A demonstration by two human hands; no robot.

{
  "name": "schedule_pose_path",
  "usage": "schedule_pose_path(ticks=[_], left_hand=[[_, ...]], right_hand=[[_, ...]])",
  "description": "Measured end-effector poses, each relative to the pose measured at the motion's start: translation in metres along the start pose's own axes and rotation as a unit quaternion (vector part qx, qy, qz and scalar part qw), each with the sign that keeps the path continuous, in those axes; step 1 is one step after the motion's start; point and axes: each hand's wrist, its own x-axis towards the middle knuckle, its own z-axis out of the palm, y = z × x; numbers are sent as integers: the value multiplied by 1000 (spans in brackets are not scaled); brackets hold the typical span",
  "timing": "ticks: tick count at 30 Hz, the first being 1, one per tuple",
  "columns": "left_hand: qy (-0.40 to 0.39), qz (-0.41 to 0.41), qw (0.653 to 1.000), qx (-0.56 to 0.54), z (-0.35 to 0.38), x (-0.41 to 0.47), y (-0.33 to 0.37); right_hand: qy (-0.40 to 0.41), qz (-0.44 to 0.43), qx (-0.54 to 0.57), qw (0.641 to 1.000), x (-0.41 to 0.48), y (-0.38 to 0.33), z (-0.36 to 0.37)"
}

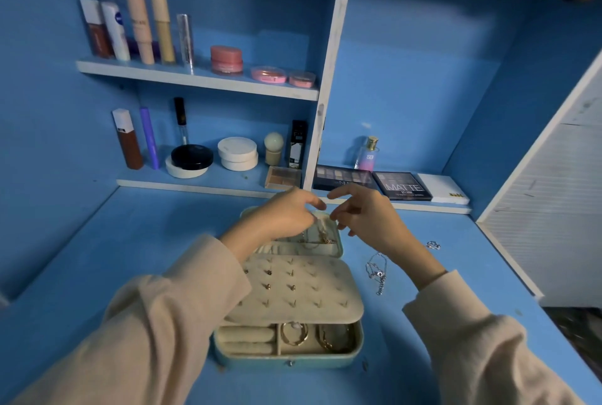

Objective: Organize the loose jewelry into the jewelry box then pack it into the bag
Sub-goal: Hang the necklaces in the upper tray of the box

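A teal jewelry box (286, 360) lies open on the blue desk. Its cream earring panel (303, 287) carries a few studs. Gold bangles (294, 333) sit in the front compartments. Over the box's far half, my left hand (283, 217) has curled fingers and pinches a thin gold necklace (322, 235) that dangles into that half. My right hand (368, 217) hovers just right of it, with thumb and forefinger apart and holding nothing. A loose silver chain (378, 271) and a small silver piece (433, 245) lie on the desk to the right. No bag is in view.
Shelves behind hold cosmetic bottles (136, 7), pink jars (226, 59), compacts (237, 153) and a perfume bottle (368, 153). Eyeshadow palettes (404, 186) and a white box (443, 188) lie just behind my hands. A white panel (553, 209) bounds the desk on the right.
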Motion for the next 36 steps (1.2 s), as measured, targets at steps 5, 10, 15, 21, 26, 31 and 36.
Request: schedule_pose_path(ticks=[5, 10, 15, 21, 26, 31, 36], left_hand=[[151, 19, 988, 14, -19, -16, -36], [264, -73, 961, 25, -26, -26, -82], [265, -65, 959, -74, -10, -30, -94], [308, -36, 944, -114, -3, -33, -99], [325, -28, 941, -89, -1, -31, -102], [333, -23, 938, -92, -1, -28, -105], [341, -14, 936, -89, 0, -27, -106]], right_hand=[[-34, -19, -123, 992, -3, 15, 4], [-51, -40, -146, 987, -4, 18, 15], [-91, -90, -193, 973, -3, 9, 31], [-113, -87, -211, 967, 2, 4, 31], [-85, -92, -225, 966, 3, 5, 32], [-60, -75, -210, 973, 7, 9, 22], [-147, -86, -209, 963, 8, 7, 23]])
